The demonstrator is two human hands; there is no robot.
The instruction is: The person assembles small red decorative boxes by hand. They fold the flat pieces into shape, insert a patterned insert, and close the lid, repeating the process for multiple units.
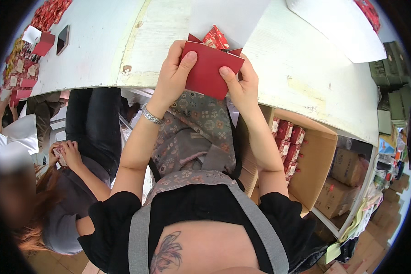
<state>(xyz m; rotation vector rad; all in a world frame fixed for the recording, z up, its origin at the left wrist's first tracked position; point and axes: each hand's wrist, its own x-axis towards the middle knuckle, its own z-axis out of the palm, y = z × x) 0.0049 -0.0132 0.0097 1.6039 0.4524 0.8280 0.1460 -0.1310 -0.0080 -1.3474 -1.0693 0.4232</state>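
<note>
The largest item is a white worktable (313,86), spanning the upper part of the view. Its paint is worn: yellowed streaks on the right, a chipped brown spot near the front edge on the left, a yellowish line running away from the person. A seated co-worker (89,205) occupies the left side, both hands around a small patterned item. Under the table's right side stands an open cardboard carton (317,166), holding rows of small red boxes (297,135). Against the right side of the room, grey-green boxes (399,105) are stacked; below them are mixed goods, too small to identify. Closed brown cartons (334,198) sit on a shelf beneath the table. A white sheet (338,27) covers the far right of the tabletop. At the far left, red packaging pieces (20,75) lie heaped along the table.

The red box (209,71) is held over the middle of the table's near edge, flaps spread at its far end. The left hand (177,75) and right hand (243,84) grasp it from either side, thumbs pressed on the near face; the fingers behind are largely hidden. A dark phone (63,40) lies at the table's left. A red printed packet (216,39) shows at the box's opening; its depth inside cannot be determined.
</note>
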